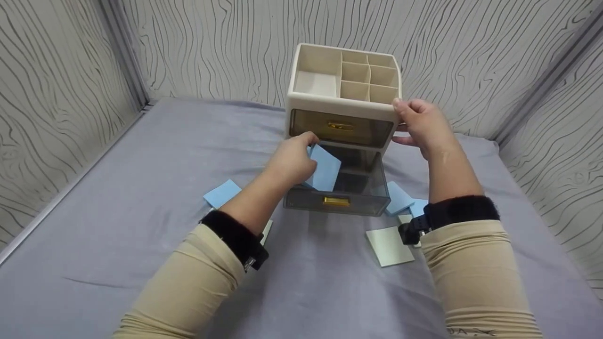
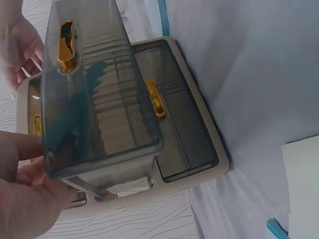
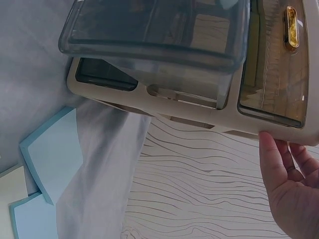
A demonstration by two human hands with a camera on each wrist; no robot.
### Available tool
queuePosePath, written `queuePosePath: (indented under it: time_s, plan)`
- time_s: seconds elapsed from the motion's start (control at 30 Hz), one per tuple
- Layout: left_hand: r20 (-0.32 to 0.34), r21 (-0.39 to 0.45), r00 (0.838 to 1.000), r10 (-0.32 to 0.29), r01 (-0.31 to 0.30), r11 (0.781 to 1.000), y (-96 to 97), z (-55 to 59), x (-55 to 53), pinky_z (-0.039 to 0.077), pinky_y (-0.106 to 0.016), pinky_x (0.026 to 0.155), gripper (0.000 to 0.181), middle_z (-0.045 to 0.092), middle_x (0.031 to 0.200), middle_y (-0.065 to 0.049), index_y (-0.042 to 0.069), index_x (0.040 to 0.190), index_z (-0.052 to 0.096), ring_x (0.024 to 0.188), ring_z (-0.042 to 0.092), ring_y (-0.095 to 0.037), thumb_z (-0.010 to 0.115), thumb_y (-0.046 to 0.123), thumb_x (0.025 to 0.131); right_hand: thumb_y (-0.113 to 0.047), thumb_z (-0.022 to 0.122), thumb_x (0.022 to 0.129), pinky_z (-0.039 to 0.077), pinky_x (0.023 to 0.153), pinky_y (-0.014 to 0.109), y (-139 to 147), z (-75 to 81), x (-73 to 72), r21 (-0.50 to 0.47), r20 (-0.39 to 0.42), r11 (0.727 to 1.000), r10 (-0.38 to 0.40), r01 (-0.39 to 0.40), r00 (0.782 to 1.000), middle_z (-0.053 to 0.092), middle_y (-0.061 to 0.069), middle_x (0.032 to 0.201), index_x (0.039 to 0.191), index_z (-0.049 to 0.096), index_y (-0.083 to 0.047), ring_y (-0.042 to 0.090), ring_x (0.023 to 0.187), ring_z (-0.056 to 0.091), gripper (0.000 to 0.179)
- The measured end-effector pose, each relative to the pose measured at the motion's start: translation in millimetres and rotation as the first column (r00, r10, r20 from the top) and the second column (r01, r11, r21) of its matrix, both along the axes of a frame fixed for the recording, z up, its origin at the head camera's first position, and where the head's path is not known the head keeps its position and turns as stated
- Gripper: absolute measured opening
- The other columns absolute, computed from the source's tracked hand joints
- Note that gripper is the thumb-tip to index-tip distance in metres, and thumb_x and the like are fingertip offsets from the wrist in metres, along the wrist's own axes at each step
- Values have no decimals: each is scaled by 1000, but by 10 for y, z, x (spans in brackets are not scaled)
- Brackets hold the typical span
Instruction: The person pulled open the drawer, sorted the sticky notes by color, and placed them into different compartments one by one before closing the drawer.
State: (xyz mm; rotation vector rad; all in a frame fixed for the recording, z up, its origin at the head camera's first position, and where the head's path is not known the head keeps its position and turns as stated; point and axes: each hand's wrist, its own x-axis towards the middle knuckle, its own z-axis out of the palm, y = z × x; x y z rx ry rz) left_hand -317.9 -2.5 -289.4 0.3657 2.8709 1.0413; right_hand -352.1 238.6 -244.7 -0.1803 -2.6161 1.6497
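My left hand (image 1: 292, 161) pinches a blue sticky-note pad (image 1: 326, 168) by its left edge, tilted over the pulled-out middle drawer (image 1: 362, 205). That drawer is smoky and see-through with a gold handle; in the left wrist view, the pad shows dimly through its front. The beige desktop organizer (image 1: 339, 103) stands upright, its top drawer (image 1: 362, 131) and bottom drawer (image 2: 184, 107) closed. My right hand (image 1: 426, 127) grips the organizer's upper right side, thumb at the front corner.
A blue pad (image 1: 222, 193) lies left of the organizer, partly behind my left forearm. To the right are another blue pad (image 1: 398, 198) and a pale yellow pad (image 1: 390, 247), with more pads by my right wrist. Grey cloth (image 1: 188, 141) covers the table; patterned panels surround it.
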Motion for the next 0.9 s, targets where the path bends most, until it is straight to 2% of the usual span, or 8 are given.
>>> queuePosePath:
  time_s: [0.13,0.2,0.27,0.4,0.6,0.77,0.9]
  plan:
    - [2,-123,1000,-14,14,992,36,8,12,44,-28,74,47,58,112,-4,14,123,50,88,53,-18,49,-4,79,-52,48,88,49,84,37,-2,1,2,-3,0,1000,5,-5,1000,46,15,126,121,49,-9,29,115,50,54]
    - [-12,-227,1000,-29,25,974,63,18,22,45,-30,80,43,59,111,-5,13,120,52,96,53,-19,49,-3,80,-53,48,88,49,83,36,-2,0,3,-3,0,1000,5,-5,1000,46,15,126,121,50,-10,29,115,50,54]
    - [-23,-325,999,-43,33,945,95,29,31,45,-31,86,39,57,114,-7,12,120,54,103,52,-20,49,1,83,-53,48,88,49,83,36,-2,-1,2,-4,-1,1000,5,-5,1000,46,15,126,121,50,-9,29,115,50,55]
    - [-14,-466,998,-55,42,884,157,54,57,47,-35,84,35,47,127,-15,9,123,54,106,53,-23,49,7,88,-53,48,88,49,83,36,-1,-4,0,-3,-1,1000,3,-3,1000,46,15,126,120,50,-10,29,115,51,53]
    - [6,-585,998,-70,60,808,250,103,65,49,-35,83,38,38,138,-15,5,126,53,110,53,-23,50,10,88,-53,47,88,49,84,37,5,-9,4,2,-5,1000,1,-1,1000,46,15,126,116,51,-10,29,114,51,52]
    - [75,-664,997,-24,68,744,333,140,13,50,-37,79,44,29,146,-11,9,133,46,114,50,-23,51,14,89,-54,48,87,49,84,38,8,-11,9,2,-7,1000,-6,6,1000,47,15,127,115,51,-10,28,112,52,52]
    - [89,-725,996,-27,83,684,368,146,-25,50,-35,77,39,40,139,-6,13,129,51,112,50,-21,51,17,90,-54,48,87,49,83,37,3,-11,9,-8,-7,1000,-3,2,1000,47,15,127,114,52,-11,28,112,52,51]
